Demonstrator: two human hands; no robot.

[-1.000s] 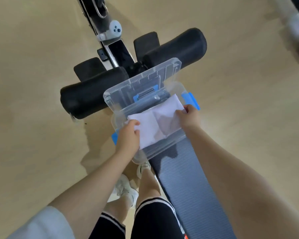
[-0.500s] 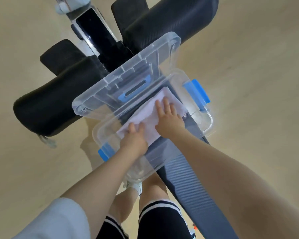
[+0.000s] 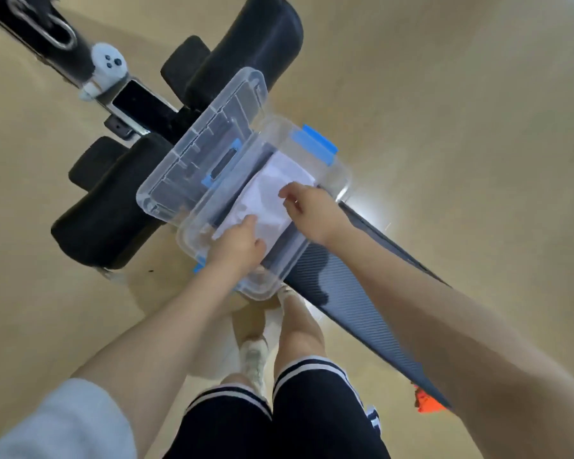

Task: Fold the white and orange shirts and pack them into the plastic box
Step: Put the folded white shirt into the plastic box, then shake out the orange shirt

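A clear plastic box (image 3: 340, 180) with blue latches stands on a dark padded bench, its lid (image 3: 193, 154) propped open at the far side. The folded white shirt (image 3: 272, 190) lies inside the box. My left hand (image 3: 237, 245) rests on the shirt's near end with its fingers loosely bent. My right hand (image 3: 307, 207) touches the shirt's right side with bent fingertips. A scrap of the orange shirt (image 3: 428, 403) shows at the bench's near end, mostly hidden behind my right forearm.
The grey ribbed bench pad (image 3: 348, 306) runs from the box toward the lower right. Two black foam rollers (image 3: 106, 220) and a black frame with a white controller (image 3: 108, 62) and a phone (image 3: 140, 106) stand beyond the box. My legs and shoes are below, on tan floor.
The white shirt went from being held over the box to lying inside it. Both hands pressed it flat, and now their fingers have lifted and bent.
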